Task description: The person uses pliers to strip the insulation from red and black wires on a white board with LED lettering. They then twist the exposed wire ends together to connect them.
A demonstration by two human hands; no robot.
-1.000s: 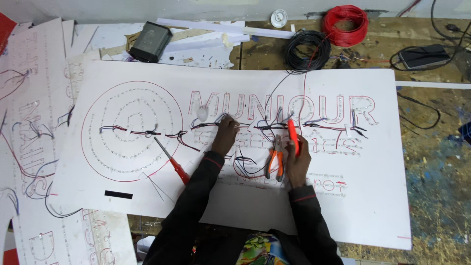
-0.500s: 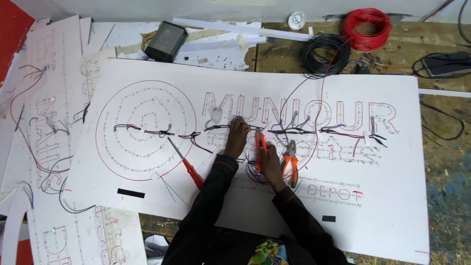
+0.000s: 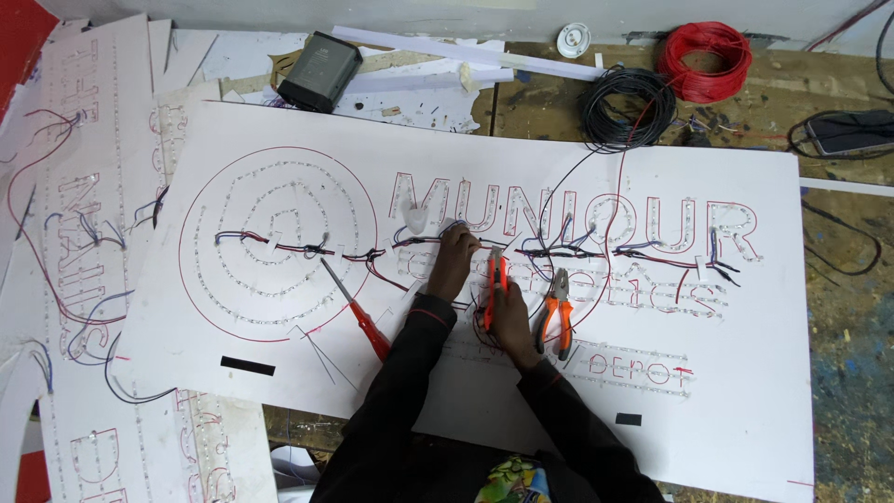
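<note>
My left hand (image 3: 453, 259) pinches the red and black wires (image 3: 391, 250) that run across a white sign board (image 3: 279, 373) dotted with small lights in letter outlines and concentric circles. My right hand (image 3: 510, 312) is just to its right and grips an orange-handled cutting tool (image 3: 494, 284), whose tip points up at the wires near my left fingers. Orange-handled pliers (image 3: 557, 315) lie on the board right beside my right hand. A red-handled screwdriver (image 3: 358, 312) lies left of my left forearm.
Behind the board lie a coil of black wire (image 3: 626, 110), a coil of red wire (image 3: 705, 61), a dark box-shaped unit (image 3: 319, 71) and white strips (image 3: 466, 54). More white letter boards with loose wires (image 3: 84, 242) overlap at the left. A black device (image 3: 849, 132) lies far right.
My right hand with the orange tool has moved left past the lying pliers and close to my left hand. The view has shifted slightly to the right.
</note>
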